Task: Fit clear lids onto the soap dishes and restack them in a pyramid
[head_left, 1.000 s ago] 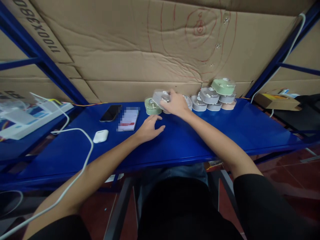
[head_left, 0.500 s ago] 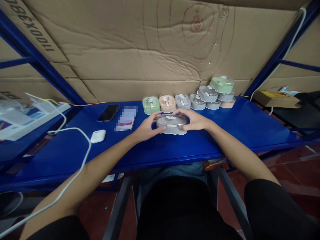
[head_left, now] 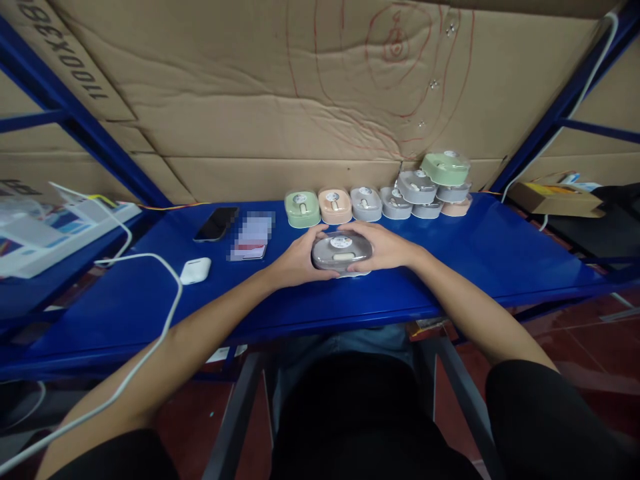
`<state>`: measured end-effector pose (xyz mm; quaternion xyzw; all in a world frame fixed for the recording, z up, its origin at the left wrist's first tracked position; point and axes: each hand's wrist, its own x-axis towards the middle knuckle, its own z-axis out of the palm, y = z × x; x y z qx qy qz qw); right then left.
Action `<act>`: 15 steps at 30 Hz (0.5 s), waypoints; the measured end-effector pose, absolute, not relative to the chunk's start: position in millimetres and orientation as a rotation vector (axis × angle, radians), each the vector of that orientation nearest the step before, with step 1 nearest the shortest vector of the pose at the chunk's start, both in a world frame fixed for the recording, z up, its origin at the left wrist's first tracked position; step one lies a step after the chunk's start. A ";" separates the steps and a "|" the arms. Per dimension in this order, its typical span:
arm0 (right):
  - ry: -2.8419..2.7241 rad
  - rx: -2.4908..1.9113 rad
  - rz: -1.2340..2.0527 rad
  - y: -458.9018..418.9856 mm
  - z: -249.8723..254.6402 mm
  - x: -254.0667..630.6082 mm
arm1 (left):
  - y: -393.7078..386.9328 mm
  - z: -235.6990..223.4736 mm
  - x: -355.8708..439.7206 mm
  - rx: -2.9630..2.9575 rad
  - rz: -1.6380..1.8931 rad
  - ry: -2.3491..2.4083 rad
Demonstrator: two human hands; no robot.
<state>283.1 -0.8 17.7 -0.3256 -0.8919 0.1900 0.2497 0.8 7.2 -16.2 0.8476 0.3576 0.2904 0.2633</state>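
Between my two hands is a grey plastic box with a clear domed lid, a round white sticker and a pale latch. My left hand grips its left side, the thumb along the front. From the right, my right hand holds the opposite side, its thumb low at the front edge. A sliver of white shows under the box. Behind my hands stands a row of similar boxes: a green box, a peach box and a grey one.
More such boxes are stacked at the back right, topped by a green box. Left on the blue table lie a dark phone, a blurred-out phone and a white earbud case. A white cable crosses my left arm.
The grey box has tipped so that its lid top faces me more. Both hands have wrapped further round its sides, with the thumbs lower.
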 end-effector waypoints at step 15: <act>-2.101 -1.332 0.384 32.4 31.5 342.1 | 4.3 -13.2 -4.1 2.510 0.677 0.865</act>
